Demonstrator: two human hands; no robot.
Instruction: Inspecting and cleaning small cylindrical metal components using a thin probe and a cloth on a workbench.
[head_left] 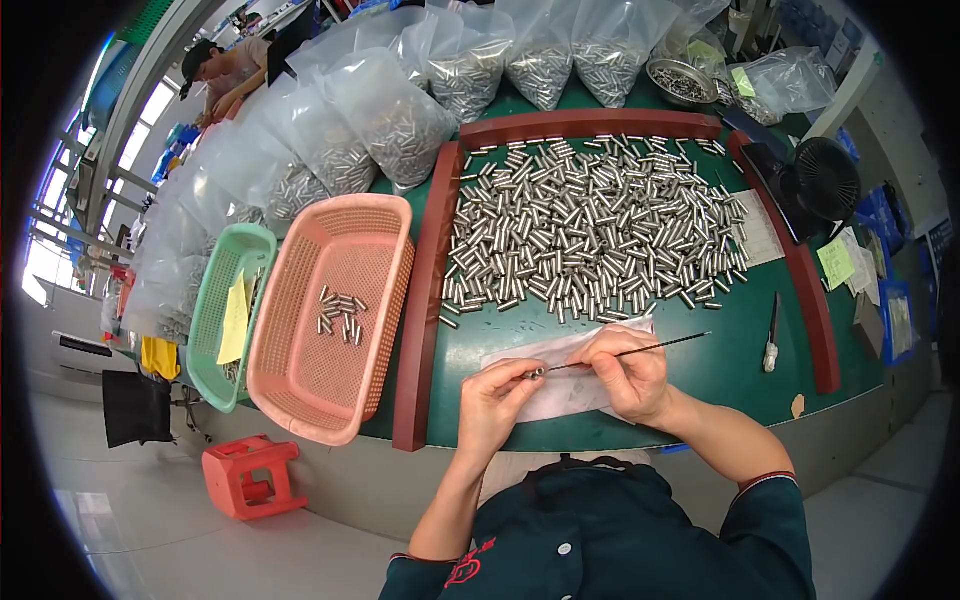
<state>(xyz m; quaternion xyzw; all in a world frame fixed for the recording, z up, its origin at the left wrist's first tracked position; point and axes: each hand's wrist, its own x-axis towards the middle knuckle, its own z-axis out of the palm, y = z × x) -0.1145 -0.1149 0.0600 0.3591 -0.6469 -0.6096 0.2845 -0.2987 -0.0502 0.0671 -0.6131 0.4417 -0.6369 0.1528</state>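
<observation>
My left hand (488,408) is closed, pinching a short metal tube (538,373) whose open end faces right; whether it holds more than one is hard to make out. Between thumb and fingers, my right hand (632,375) grips a thin dark rod (682,341). One end of the rod meets the tube's opening, while the other sticks out to the right. Beneath both hands lies a pale cloth or paper sheet (562,400) on the green tabletop (700,390). Just beyond my hands spreads a large heap of shiny metal tubes (600,230).
Dark red bars (428,320) frame the heap. On the left, a pink basket (265,350) holds several tubes beside a green basket (200,330). Filled plastic bags (390,110) line the back. A pointed tool (772,350) and black fan (826,185) are right. Another person (235,75) works far left.
</observation>
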